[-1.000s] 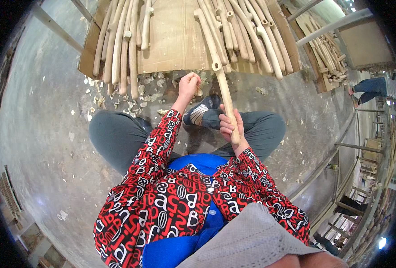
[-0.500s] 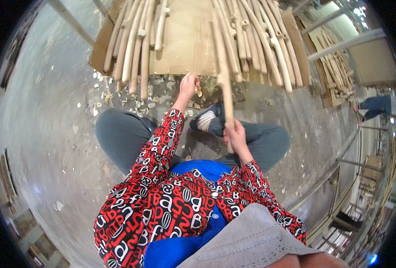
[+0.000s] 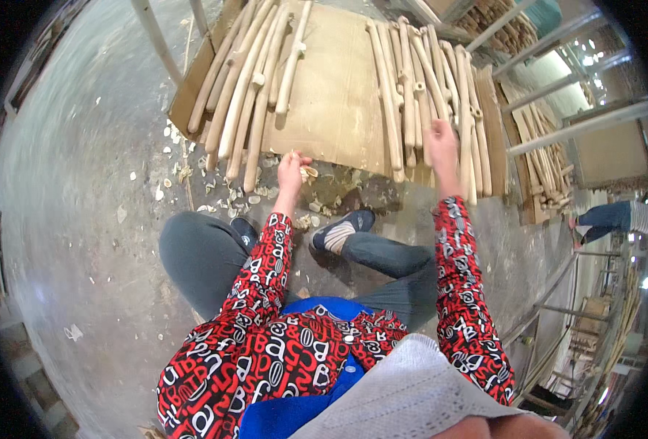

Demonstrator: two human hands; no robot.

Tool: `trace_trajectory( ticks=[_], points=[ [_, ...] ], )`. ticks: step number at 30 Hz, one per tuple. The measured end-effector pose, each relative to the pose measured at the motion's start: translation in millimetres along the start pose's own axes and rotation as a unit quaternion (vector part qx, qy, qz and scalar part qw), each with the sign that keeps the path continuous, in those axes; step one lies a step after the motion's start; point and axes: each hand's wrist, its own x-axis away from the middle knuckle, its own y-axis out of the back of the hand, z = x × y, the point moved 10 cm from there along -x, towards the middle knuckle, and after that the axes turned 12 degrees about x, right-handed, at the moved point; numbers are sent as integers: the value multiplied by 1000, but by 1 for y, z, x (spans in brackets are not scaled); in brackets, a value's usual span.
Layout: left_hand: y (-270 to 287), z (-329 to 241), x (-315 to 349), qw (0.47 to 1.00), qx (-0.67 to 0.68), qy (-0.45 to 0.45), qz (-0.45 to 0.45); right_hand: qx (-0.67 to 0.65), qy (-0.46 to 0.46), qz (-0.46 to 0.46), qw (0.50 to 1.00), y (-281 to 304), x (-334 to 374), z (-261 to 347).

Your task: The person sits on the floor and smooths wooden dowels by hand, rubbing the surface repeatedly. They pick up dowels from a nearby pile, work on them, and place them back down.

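Note:
My left hand [image 3: 291,175] is closed at the near edge of the cardboard, with a small pale curved piece [image 3: 309,173] at its fingertips. Ahead and to the right, my right hand [image 3: 442,150] is curled around a pale wooden stick [image 3: 430,69] over the right-hand row. Motion blurs its fingers a little. Several similar knobbly wooden sticks [image 3: 391,95] lie side by side in that row. Another row of wooden sticks [image 3: 240,84] lies on the left. Both rows rest on a flat cardboard sheet [image 3: 331,80], with a bare strip between them.
Pale flakes [image 3: 247,194] litter the concrete floor [image 3: 104,219] below the cardboard. My crossed legs [image 3: 200,252] are close beneath my arms. Metal bars [image 3: 580,135] cross at the right, near another pile of sticks [image 3: 547,164]. A person's legs [image 3: 605,219] show at far right.
My right hand has moved forward and right from beside my knee, carrying the stick to the right-hand row. My left hand stays near the cardboard edge. The view has shifted slightly.

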Motion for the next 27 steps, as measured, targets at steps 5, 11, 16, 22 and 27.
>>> trace_trajectory(
  ticks=[5,11,16,22,27],
  points=[
    [-15,-2,-4,998,52,-15,29,-105,80,161,978,-167,-21,139],
    [-5,-7,5,998,43,25,-37,36,167,174,970,-268,-14,227],
    [-31,3,7,990,111,57,62,44,84,212,973,-283,-27,206],
    [-31,12,5,988,116,93,32,-486,-254,414,727,-241,19,114],
    [-9,9,3,991,121,65,-5,-746,-258,512,338,-145,182,109]
  ],
)
